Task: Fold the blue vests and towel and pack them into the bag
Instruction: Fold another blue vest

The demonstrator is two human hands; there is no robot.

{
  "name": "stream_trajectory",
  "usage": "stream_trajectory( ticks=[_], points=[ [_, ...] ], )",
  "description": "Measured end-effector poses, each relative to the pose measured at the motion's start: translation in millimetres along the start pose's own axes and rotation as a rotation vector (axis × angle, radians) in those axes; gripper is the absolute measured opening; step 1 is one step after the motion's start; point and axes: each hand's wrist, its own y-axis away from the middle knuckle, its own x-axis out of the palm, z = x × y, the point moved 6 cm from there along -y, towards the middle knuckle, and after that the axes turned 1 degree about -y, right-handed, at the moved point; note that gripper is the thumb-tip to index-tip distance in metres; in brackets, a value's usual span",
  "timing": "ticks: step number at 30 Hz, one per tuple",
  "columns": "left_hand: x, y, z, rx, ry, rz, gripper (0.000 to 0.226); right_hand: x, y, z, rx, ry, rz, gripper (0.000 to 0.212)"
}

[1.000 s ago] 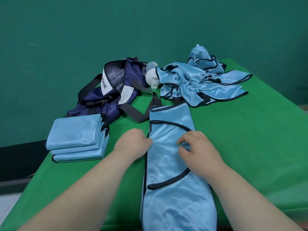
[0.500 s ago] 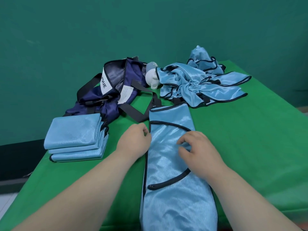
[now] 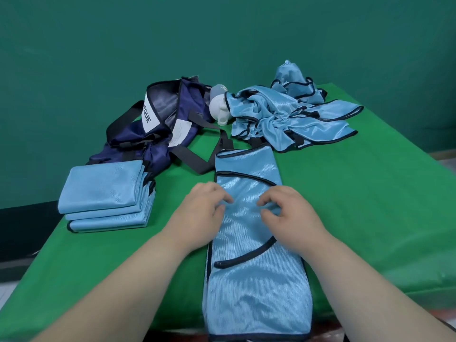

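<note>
- Green padded worktop in front of a flat teal wall, and the folding job looks roughly at its midpoint.
- At the near edge lies the long vest, folded lengthwise into a narrow strip. It runs from the near edge toward the middle, and its near end droops over the edge.
- The cloth is shiny pale blue, finely ribbed and slippery-looking. Black binding traces the curved armholes.
- The left hand is on the strip's left side at mid-length, with its fingers curled and pinching the cloth.
- The right hand is opposite it, with thumb and fingers curled and nipping a small pucker of fabric. My read is that a crosswise fold comes next.
- Toward the left edge sits the folded stack, three flat blue rectangles squared up, so those are done. I cannot tell which piece, if any, is the towel.
- Behind the stack, toward the far left corner, is the navy bag. It is limp nylon with its mouth gaping, a white label showing and a black webbing strap trailing toward the middle. Nothing blue looks packed in it yet.
- Just right of the bag is a small white object, rounded and matte. I cannot tell what it is.
- At the far right corner is the heap of vests, crumpled and glossy with its black trim tangled. Those are left to fold, and then everything goes into the bag.
</note>
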Motion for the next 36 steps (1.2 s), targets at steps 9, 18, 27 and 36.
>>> stream_trajectory(
  ticks=[9, 18, 27, 36],
  points=[
    [10.1, 134.2, -45.9, 0.355, -0.046, 0.013, 0.017, -6.6, 48.7, 3.7, 0.052, -0.133, 0.074, 0.027],
    [21.4, 171.8, -27.8, 0.369, -0.062, 0.073, 0.049, -23.4, 125.2, 17.8, -0.023, -0.120, 0.147, 0.034],
    [30.9, 166.6, -27.6, 0.412, -0.183, 0.086, 0.073, -29.0, 161.6, 27.4, -0.101, 0.066, 0.239, 0.029],
    [23.5, 164.0, -30.0, 0.424, -0.056, -0.048, 0.036, -22.8, 159.3, 31.5, -0.173, 0.100, 0.264, 0.034]
  ],
)
